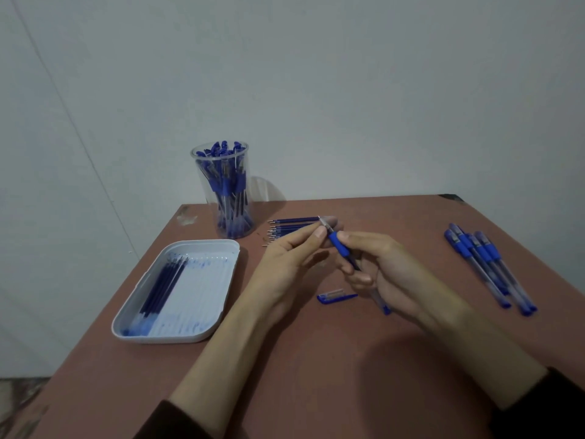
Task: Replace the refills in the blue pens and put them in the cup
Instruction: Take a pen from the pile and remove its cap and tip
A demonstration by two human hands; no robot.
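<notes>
Right grip (376, 264) curled round the clear barrel of a blue pen (337, 243), thumb and fingers clamped just behind the blue rubber sleeve, barrel slanting up and away to the left. Left grip (285, 264) pinching the pointed front end of that same pen between thumb and fingertips, both grips raised a little above the desk (316, 359), knuckles nearly meeting. Back end of the pen poking out below the right grip, low over the desk. Just left of that end, flat on the desk under the grips, a loose blue cap (337, 296). Beyond the left fingertips, a row of refills (291, 228) side by side on the desk, tips pointing left. Further back, near the far left corner and close to the wall (348, 90), a clear cup (223, 191) standing upright, packed with blue pens. To the left, near the desk's left edge, a shallow white tray (205, 243) with several dark refills (161, 286) along its left side and blue ink smears on its ribbed floor. Well to the right, a loose bunch of capped pens (487, 264) lying at a slant, not far from the right edge. Far right corner of the desk chipped and dark. Bare desk between the right grip and that bunch, and a broad bare stretch on the near side between the two forearms, dark sleeves at the bottom.
</notes>
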